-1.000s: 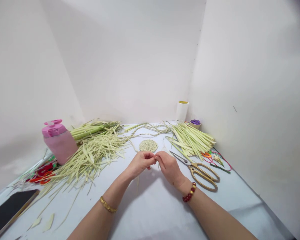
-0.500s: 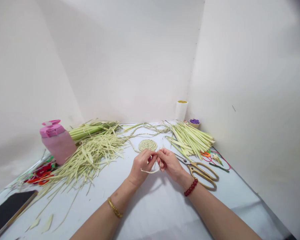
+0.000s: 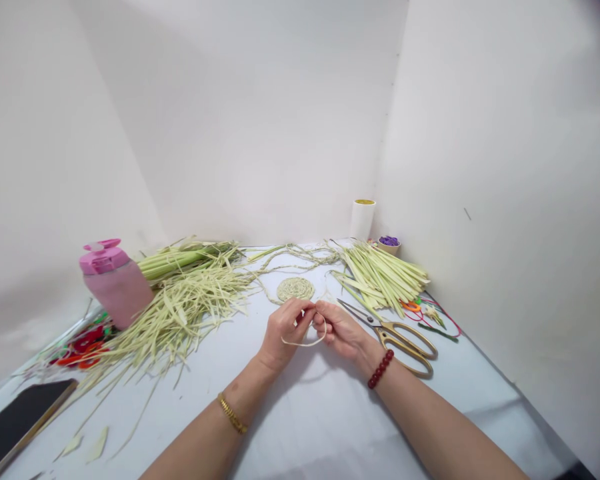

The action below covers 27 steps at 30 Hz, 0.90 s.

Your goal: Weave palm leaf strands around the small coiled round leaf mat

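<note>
My left hand (image 3: 283, 331) and my right hand (image 3: 343, 331) meet fingertip to fingertip over the middle of the table, both pinched closed. Between them they grip a pale, thin plant strip (image 3: 306, 345), whose loose part curves in a loop below the fingers. Its pinched portion is hidden by the fingertips. Just beyond my hands lies a round woven straw coil (image 3: 295, 289), flat on the table, with a braided straw cord (image 3: 267, 293) trailing off its left side. Scissors with gold handles (image 3: 407, 343) rest beside my right hand, their blades apart.
A pink bottle (image 3: 117, 287) stands at left by a heap of shredded strips (image 3: 185, 307). Flat green stalks (image 3: 383, 277) lie at right. Behind are a white cup (image 3: 363, 220) and a small bowl of purple pieces (image 3: 389, 244). A dark phone-like slab (image 3: 23, 423) lies front left.
My right hand has turned slightly, its fingers curling more, and shifted a little, uncovering the scissor blades. The strip's loop looks thinner and rounder. My left hand stays nearly still.
</note>
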Motion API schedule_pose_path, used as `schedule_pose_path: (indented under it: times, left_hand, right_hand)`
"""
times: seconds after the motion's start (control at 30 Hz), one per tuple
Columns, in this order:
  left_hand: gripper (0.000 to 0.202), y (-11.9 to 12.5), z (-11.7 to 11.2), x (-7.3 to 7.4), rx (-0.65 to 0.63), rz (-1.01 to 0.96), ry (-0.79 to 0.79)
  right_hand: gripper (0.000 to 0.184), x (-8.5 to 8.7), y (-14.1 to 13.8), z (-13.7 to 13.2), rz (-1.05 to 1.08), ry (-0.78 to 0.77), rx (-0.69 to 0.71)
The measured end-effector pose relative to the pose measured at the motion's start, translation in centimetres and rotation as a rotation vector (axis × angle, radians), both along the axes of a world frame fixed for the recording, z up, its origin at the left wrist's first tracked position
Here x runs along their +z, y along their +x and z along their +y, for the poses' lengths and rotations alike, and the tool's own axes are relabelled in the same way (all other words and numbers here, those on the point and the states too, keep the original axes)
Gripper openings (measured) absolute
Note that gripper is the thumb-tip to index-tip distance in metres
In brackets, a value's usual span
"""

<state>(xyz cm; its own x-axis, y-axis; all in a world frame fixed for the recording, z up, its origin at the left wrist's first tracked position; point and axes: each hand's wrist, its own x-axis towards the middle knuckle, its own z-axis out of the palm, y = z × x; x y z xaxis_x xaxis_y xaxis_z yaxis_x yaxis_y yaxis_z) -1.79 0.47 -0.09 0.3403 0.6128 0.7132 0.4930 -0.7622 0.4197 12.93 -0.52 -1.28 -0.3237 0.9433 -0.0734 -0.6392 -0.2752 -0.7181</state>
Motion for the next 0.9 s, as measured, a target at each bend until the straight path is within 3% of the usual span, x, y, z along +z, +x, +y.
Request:
schedule_pose_path:
  times: [0.2,0.4,0.6,0.77,0.9]
  left_hand:
    - [0.015,0.0,0.2,-0.1,-0.002,0.000,0.015]
    - [0.018,-0.1,0.3,0.0,-0.009,0.077,-0.136]
    - [0.017,-0.2,0.6,-0.1,-0.009,0.051,-0.324]
    - [0.022,0.0,1.0,0.0,-0.155,-0.083,-0.599]
    - [0.027,0.0,1.1,0.0,-0.194,-0.145,-0.717]
  right_hand:
    - [0.020,-0.8,0.1,0.4,0.088,-0.058,0.060]
    - [0.022,0.2,0.0,-0.4,-0.040,0.037,-0.010]
    - [0.022,1.4,0.5,-0.7,-0.439,0.266,-0.131]
    - [0.011,1.7,1.0,-0.6,-0.897,0.484,-0.291]
    - [0.016,2.1,0.9,-1.0,-1.068,0.625,-0.395]
